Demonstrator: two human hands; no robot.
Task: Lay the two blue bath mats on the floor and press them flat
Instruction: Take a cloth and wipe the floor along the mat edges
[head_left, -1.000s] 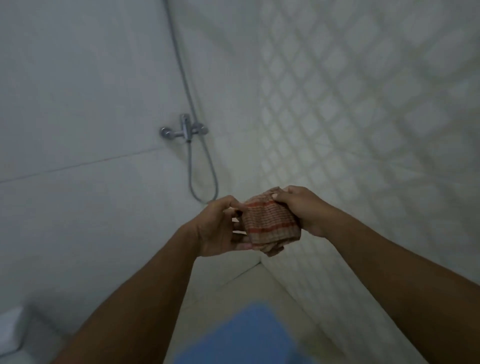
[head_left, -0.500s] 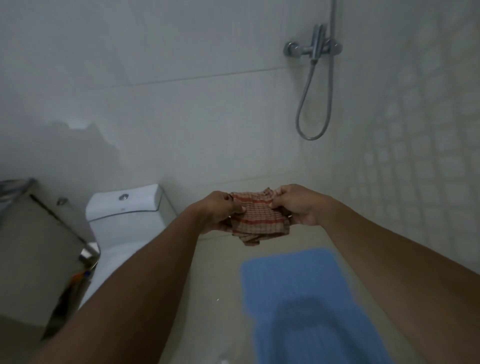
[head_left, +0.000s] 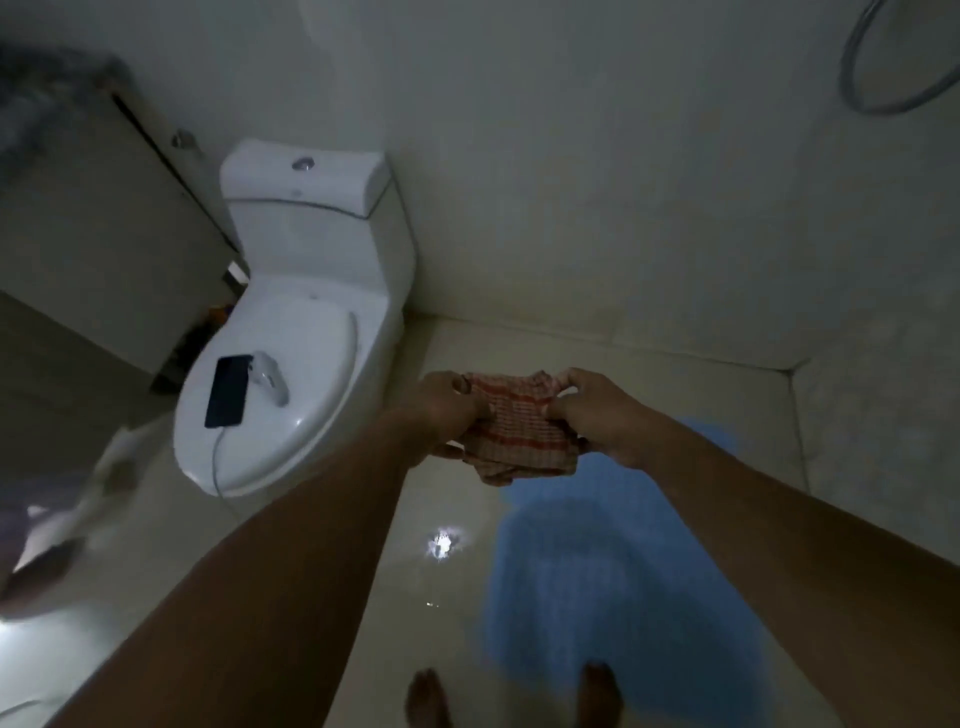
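A blue bath mat lies flat on the pale floor on the right, reaching toward the far corner; my right foot stands on its near end. Whether it is one mat or two I cannot tell. Above its far part I hold a small red-and-beige checked cloth between both hands. My left hand pinches its left edge and my right hand pinches its right edge. The cloth is bunched and hangs below my fingers.
A white toilet with its lid down stands at the left; a dark phone with a cable and a small pale object lie on the lid. A cabinet is further left. A shower hose loops on the wall. The floor looks wet.
The view has tilted down and left, from the shower wall to the toilet and floor. My hands keep the checked cloth held between them throughout.
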